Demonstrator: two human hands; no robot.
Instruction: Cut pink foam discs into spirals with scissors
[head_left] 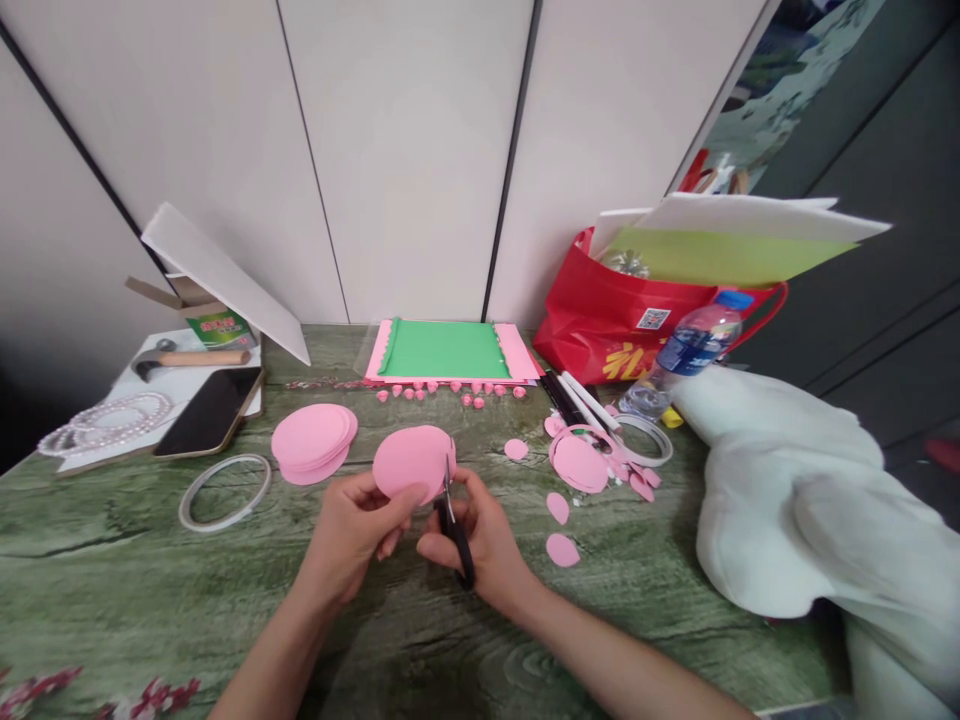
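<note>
Beyond the right grip (466, 520) and to its right, a red bag (592, 320) is holding white and yellow-green sheets (720, 255), while a small box (217, 325) is standing far beyond the left grip (364, 515), to its left, its inside hidden. The left grip is pinching a pink paper disc (409, 462) between thumb and fingers. The right grip is clamping scissors (454, 535) by their black handles, long axis running forward, blades pointing away from the person at the disc's right edge.
</note>
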